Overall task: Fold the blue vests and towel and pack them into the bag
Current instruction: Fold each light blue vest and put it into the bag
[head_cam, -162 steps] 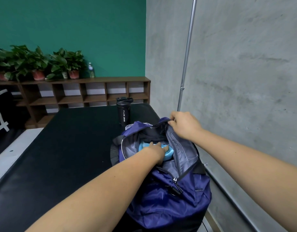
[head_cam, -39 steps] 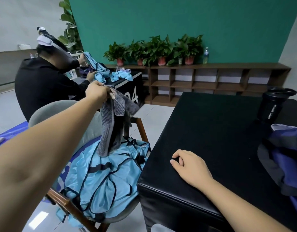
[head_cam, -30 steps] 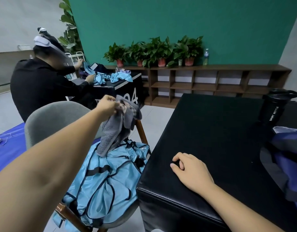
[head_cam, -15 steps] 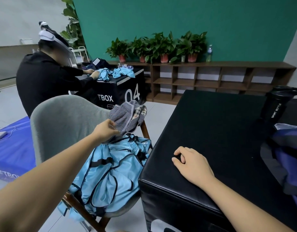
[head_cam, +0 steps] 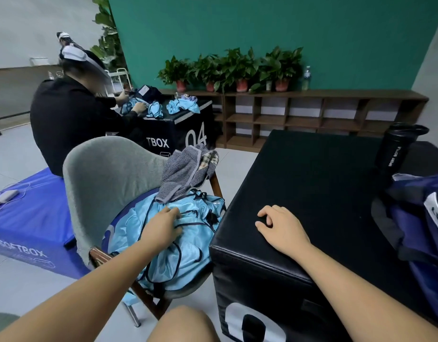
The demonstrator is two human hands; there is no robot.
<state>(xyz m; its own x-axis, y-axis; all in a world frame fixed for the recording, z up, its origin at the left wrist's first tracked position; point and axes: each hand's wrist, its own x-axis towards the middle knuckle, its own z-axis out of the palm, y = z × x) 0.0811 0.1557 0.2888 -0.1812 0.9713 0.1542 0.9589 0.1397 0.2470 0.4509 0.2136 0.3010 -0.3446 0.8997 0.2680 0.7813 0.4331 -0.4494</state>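
Vests point(head_cam: 190, 245) and towel point(head_cam: 186, 169) lie unfolded, centre frame; my left hand point(head_cam: 162, 229) rests loosely on the vests, right hand point(head_cam: 283, 229) empty on the surface point(head_cam: 324, 181).

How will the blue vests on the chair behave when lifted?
Probably floppy: the vests lie crumpled in a heap. Likely slippery, given their sheen. Their dark trim loops overlap, so one may drag others, or the towel lying partly on them.

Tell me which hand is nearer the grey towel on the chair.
Left. The left hand rests on the blue vests just below the towel; the right hand lies on the black box, farther off to the right.
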